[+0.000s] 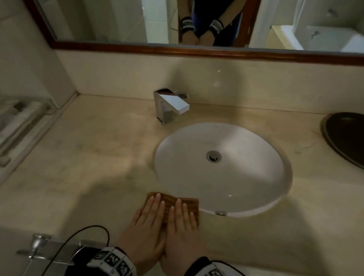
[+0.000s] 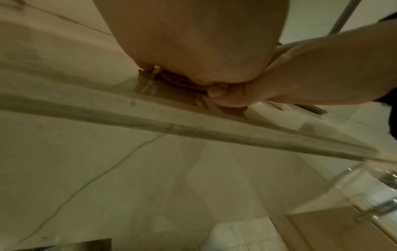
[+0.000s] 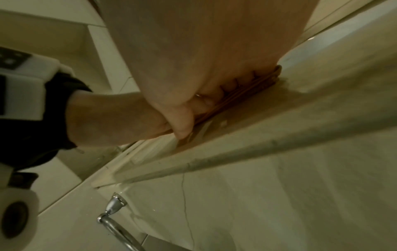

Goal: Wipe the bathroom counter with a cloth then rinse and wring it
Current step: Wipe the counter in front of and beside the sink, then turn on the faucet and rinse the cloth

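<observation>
Counter (image 1: 89, 150): most unwiped; my small strokes may miss it.
Sink (image 1: 223, 165): at 1 o'clock; sliding there drops the cloth's edge in.
Cloth (image 1: 167, 208): front edge, folded; could bunch.
Left hand (image 1: 148, 219), right hand (image 1: 183, 224): flat, fingers straight, side by side, pressing.

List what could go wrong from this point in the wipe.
The brown cloth lies at the rim of the sink, so a forward push may slide it into the basin. Both hands, left and right, only press flat on it, so it may bunch or slip from under them.
</observation>
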